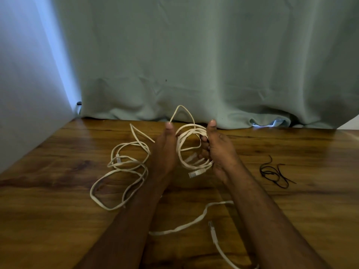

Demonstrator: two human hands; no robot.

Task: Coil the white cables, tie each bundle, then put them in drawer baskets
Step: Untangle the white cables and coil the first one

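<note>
Nearest, a loose white cable trails over the wooden table. Beyond it, the right hand grips the half-wound coil; the left hand steadies it, finger state unclear. Coiling is underway; tying likely needs the black ties right of the coil.

Wood-grain table w/ glossy finish, dark knots. Pale green curtain hangs behind, hem bunched on table's far edge. White wall at left. Small bright gap under hem at right; small dark fitting at curtain's lower-left corner.
</note>
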